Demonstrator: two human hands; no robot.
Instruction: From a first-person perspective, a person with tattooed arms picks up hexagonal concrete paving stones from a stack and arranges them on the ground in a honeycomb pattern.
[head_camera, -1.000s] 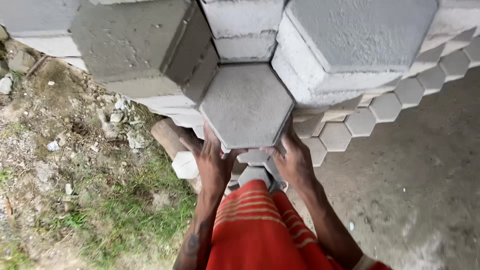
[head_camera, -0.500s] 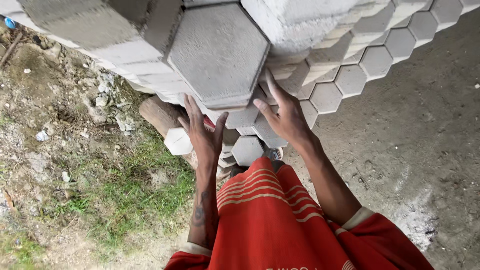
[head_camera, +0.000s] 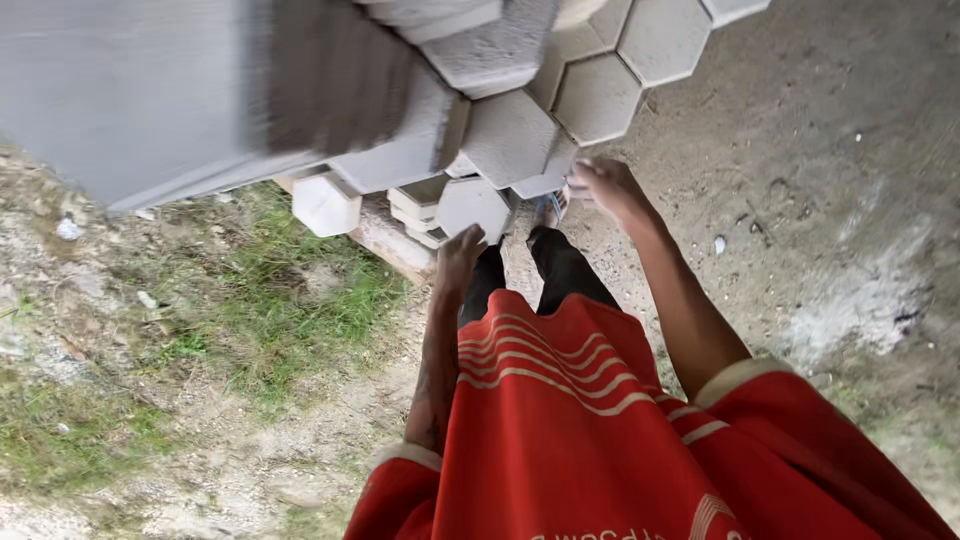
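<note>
A tall stack of grey hexagonal concrete pavers (head_camera: 596, 95) rises in front of me, its near blocks blurred and very close to the camera. My left hand (head_camera: 458, 256) hangs low with curled fingers just under a small hexagonal paver (head_camera: 473, 204) at the foot of the stack, and holds nothing. My right hand (head_camera: 606, 184) is out to the right, fingers spread, at the lower edge of the stack by a paver (head_camera: 545, 180). Red sleeves cover both of my upper arms.
A wooden pallet board (head_camera: 392, 243) shows beneath the pavers. Grass and stony soil (head_camera: 250, 300) lie to the left. Bare grey concrete ground (head_camera: 840, 200) spreads to the right. My legs in dark trousers (head_camera: 560, 265) stand close to the stack.
Both hands have come off the hexagonal paver they were pressing and dropped lower. The view has swung, so the stack now sits upper left and blurred.
</note>
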